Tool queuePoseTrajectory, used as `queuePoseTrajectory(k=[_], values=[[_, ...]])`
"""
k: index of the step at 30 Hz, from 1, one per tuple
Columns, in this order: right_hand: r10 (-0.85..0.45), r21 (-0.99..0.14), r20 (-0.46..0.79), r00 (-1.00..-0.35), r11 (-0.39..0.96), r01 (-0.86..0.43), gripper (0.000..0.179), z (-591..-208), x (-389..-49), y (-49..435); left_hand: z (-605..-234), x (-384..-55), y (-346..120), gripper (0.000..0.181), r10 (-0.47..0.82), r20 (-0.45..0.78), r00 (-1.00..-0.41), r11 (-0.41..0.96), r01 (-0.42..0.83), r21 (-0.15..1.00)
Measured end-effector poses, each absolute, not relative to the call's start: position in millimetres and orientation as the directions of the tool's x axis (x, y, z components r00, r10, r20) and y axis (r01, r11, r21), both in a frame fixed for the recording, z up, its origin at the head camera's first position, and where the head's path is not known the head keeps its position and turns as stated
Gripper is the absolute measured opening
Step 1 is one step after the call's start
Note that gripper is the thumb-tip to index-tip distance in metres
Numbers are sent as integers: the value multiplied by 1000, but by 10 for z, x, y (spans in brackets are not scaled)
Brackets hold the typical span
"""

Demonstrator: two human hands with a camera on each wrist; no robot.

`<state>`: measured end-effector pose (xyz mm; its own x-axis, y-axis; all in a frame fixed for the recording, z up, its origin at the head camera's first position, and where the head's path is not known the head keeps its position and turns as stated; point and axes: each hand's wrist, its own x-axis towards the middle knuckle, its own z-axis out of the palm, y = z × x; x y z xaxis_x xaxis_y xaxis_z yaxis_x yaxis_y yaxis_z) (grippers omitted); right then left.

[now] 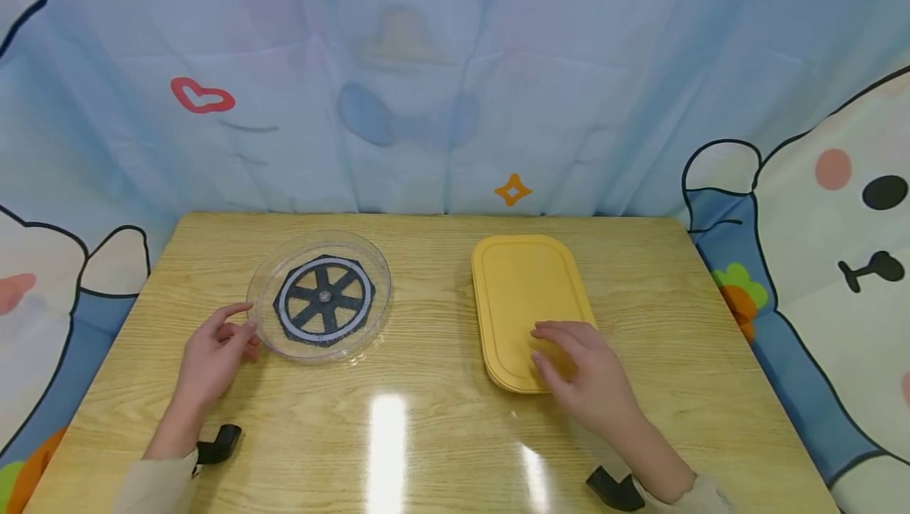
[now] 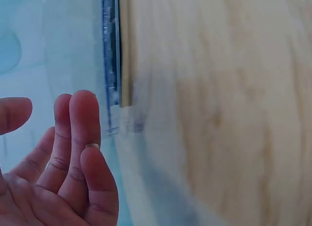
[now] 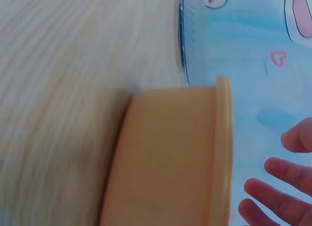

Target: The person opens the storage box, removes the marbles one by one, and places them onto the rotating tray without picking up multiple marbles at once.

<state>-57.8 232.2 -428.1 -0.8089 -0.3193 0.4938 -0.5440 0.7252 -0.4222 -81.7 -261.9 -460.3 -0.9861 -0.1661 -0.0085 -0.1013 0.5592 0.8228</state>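
A clear round dish [image 1: 259,281] stands on the left half of the table, with a black, six-spoked wheel-like piece with a pale ring [image 1: 325,298] inside it. My left hand [image 1: 216,352] is at the dish's near-left side, index fingertip right at the rim; nothing is between its loosely bent fingers [image 2: 84,118]. A yellow lidded box [image 1: 526,277] lies on the right half. Over its near-right corner hovers my right hand [image 1: 583,372], fingers relaxed and spread. In the right wrist view the box's side wall [image 3: 163,153] shows, with the fingers [image 3: 275,199] beyond the lid edge.
Both objects stand on a wood-grain table [image 1: 434,324]. A light blue curtain with cartoon prints [image 1: 455,88] hangs behind the table's back edge and along both sides. Black straps with small mounts [image 1: 220,444] sit on both wrists.
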Motion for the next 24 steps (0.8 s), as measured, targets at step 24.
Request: queuePoseTrajectory(k=[24], values=[[-471,-289,438,-766,733,-616,64,-4567,-677,2015,-4628,-895,-2647,65,-83,-101,-991,708,-130,694]])
